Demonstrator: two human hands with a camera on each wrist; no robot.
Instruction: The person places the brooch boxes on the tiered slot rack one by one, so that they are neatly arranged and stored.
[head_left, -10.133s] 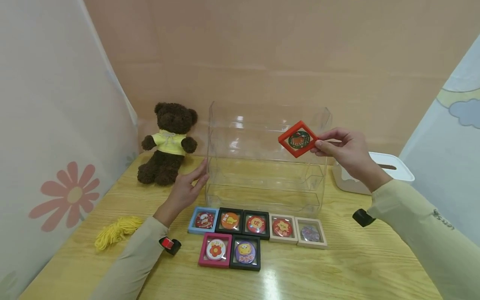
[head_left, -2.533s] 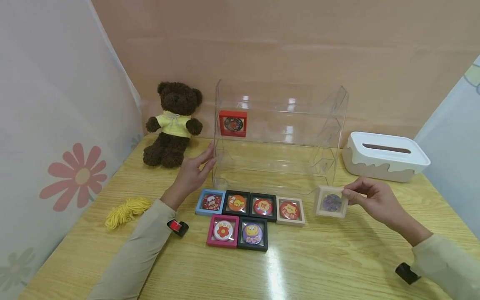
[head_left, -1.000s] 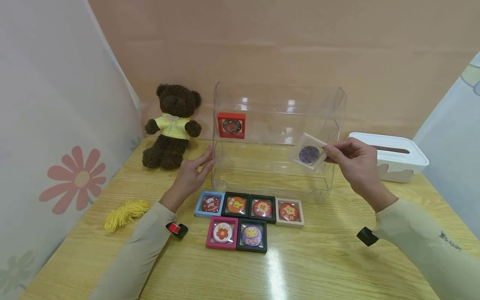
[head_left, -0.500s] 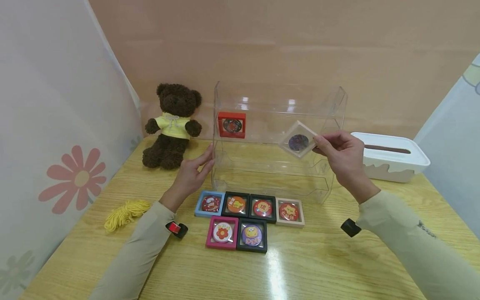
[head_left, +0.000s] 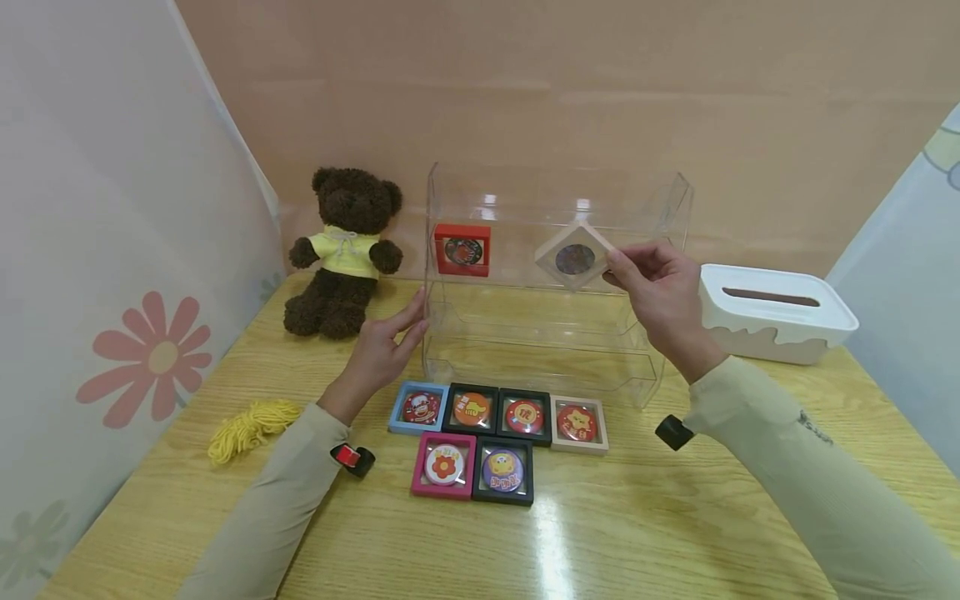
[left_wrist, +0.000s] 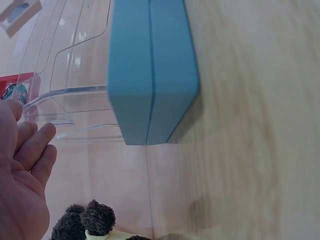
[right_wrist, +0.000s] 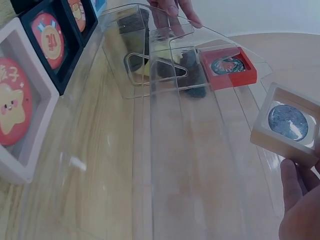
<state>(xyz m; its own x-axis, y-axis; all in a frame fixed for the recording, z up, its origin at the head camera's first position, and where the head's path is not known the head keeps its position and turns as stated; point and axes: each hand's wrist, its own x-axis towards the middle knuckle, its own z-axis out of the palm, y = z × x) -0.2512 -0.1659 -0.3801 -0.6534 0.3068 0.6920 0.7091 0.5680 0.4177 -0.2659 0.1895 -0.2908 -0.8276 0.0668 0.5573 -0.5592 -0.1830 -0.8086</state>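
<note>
A beige display frame [head_left: 576, 254] with a dark round badge inside is pinched at one corner by my right hand [head_left: 663, 292]. It is tilted like a diamond, in front of the upper part of the clear acrylic rack [head_left: 540, 321]. On the rack's left, a red display frame [head_left: 462, 250] stands upright. My left hand [head_left: 386, 346] touches the rack's left side with extended fingers. In the right wrist view the beige frame [right_wrist: 280, 142] is right of the red one [right_wrist: 227, 67]. In front of the rack lie several framed badges, among them a blue-framed one [head_left: 420, 408] and a pink-framed one [head_left: 444, 467].
A brown teddy bear [head_left: 345, 250] in a yellow top sits left of the rack. Yellow yarn [head_left: 253, 431] lies at the table's left side. A white tissue box [head_left: 780, 308] stands to the right. Behind the rack hangs a plain pinkish-brown backdrop [head_left: 525, 92].
Earlier, the right hand held the red frame, which then stood in the rack. It picked up the beige frame from the table's row and has moved it up and left. The left hand stays put.
</note>
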